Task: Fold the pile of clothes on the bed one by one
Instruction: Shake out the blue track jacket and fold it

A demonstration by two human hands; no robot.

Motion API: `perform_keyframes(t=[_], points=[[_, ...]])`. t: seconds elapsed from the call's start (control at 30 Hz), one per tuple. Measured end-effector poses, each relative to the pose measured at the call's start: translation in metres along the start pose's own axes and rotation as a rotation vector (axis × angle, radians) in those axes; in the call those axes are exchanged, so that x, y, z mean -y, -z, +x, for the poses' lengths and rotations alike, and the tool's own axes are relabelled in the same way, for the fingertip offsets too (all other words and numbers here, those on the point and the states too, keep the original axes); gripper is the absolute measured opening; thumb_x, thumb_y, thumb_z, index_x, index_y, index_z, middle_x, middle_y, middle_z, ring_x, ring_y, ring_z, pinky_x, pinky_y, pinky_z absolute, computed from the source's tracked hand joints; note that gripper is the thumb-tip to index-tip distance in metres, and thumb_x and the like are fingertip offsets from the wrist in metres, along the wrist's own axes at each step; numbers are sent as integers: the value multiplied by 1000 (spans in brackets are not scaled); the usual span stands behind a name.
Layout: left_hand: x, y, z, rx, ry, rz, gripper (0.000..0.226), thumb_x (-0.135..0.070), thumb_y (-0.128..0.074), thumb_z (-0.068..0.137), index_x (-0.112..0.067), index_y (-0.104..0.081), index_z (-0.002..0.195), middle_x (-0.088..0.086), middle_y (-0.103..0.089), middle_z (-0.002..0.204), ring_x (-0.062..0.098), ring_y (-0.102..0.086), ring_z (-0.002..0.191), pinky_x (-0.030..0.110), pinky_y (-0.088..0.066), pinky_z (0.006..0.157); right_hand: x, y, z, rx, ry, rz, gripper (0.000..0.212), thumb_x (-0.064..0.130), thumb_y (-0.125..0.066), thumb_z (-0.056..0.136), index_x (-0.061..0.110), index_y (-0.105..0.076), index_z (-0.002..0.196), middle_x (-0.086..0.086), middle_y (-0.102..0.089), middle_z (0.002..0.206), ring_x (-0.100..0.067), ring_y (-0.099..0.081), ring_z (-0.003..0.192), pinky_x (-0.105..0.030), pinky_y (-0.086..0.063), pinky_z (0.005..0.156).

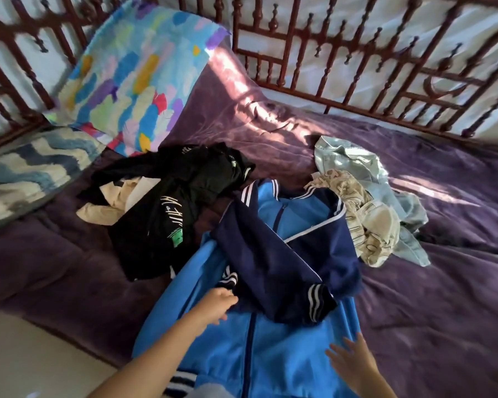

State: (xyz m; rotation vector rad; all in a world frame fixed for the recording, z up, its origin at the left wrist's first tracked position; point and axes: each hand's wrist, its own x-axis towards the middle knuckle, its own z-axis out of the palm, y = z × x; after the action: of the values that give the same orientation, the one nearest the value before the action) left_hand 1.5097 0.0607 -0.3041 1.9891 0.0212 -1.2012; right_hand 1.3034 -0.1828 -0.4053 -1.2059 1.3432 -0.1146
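Just left of the jacket we see a heap of black garments with white and green print (167, 208). It touches the jacket's left edge, and a crumpled cream cloth (112, 202) is tucked under its left side. On the right, a beige patterned garment (365, 222) sits on a pale blue denim piece (354, 165), crowding the jacket's collar and shoulder.

The bright blue zip-up track jacket with navy sleeves and white stripes (270, 354) lies front up at the near middle of the bed. Its long axis runs away from us, collar far and hem near. One navy sleeve is folded across the chest, with its striped cuff towards the near right.

Our left hand (216, 304) reaches the navy fabric by the other striped cuff. It is blurred, so we cannot tell whether it grips. Our right hand (351, 360) lies flat on the blue front, fingers spread wide.

The bed wears a dark purple plush blanket (443, 311) streaked with sunlight. At the far left a multicoloured feather-print pillow (133, 73) and a blue-and-white wave-pattern pillow (26, 173) lean against a dark red-brown carved wooden lattice rail (357, 53). Pale floor (26, 363) shows at the near left.
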Motion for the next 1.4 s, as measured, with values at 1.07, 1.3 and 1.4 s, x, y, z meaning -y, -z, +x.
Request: perform_keyframes(t=[1.07, 1.3, 1.4], points=[[-63, 74, 198, -288, -38, 664, 66, -27, -62, 86, -15, -31, 143, 15, -39, 139, 35, -38, 125, 43, -38, 98, 142, -59, 32, -476, -60, -610, 47, 18, -52, 91, 2, -40, 134, -29, -37, 136, -43, -34, 127, -45, -29, 103], [-54, 104, 212, -396, -178, 514, 26, -8, -57, 82, -6, -64, 107, 21, -64, 105, 39, -59, 97, 41, -46, 78, 177, -135, 46, -290, 224, -912, 48, 22, -51, 92, 14, -40, 138, -13, -36, 141, -32, -29, 132, -38, -27, 105], [-45, 132, 214, -478, -79, 505, 29, -10, -57, 86, -3, -60, 114, 27, -58, 107, 43, -57, 97, 44, -45, 79, 188, -150, 60, -291, 287, -970, 49, 24, -50, 91, 15, -39, 137, -10, -35, 142, -30, -28, 132, -40, -28, 105]])
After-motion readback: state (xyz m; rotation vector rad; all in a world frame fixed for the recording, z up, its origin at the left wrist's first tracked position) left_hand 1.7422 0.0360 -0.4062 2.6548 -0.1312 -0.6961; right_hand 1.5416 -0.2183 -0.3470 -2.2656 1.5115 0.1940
